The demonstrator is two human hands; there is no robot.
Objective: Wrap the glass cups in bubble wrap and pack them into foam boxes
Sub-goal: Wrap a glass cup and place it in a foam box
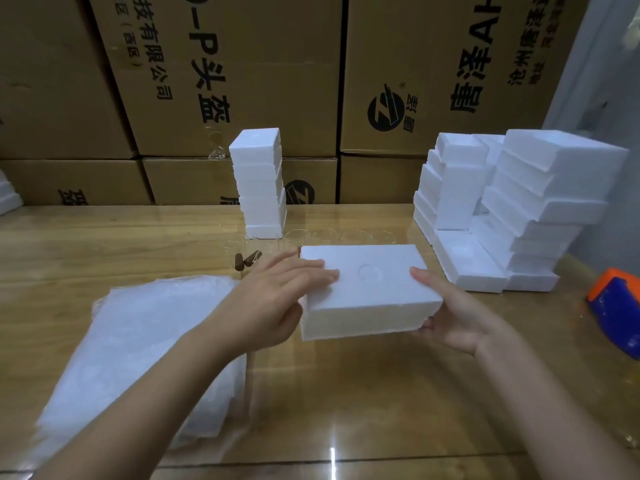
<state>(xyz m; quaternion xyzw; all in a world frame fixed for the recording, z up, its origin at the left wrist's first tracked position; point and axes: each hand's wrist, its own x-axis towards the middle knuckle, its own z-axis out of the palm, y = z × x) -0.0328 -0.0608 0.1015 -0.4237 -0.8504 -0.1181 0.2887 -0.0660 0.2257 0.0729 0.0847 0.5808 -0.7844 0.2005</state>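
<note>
Left hand (273, 296) flat-fingered atop foam box (370, 292), right hand (460, 320) curled round its right end.

Find the foam box (367, 289) directly before you, bubble wrap sheets (138, 358) to its left, glass cups (327, 235) in a row behind it, a foam box stack (261, 181) behind them, and foam box piles (519, 209) to your right

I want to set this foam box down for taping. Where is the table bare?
Bare: the near strip of table between the bubble wrap and the tape dispenser, and the far left, behind the wrap. Crowded: the cups and foam stacks behind and right of the box.
</note>
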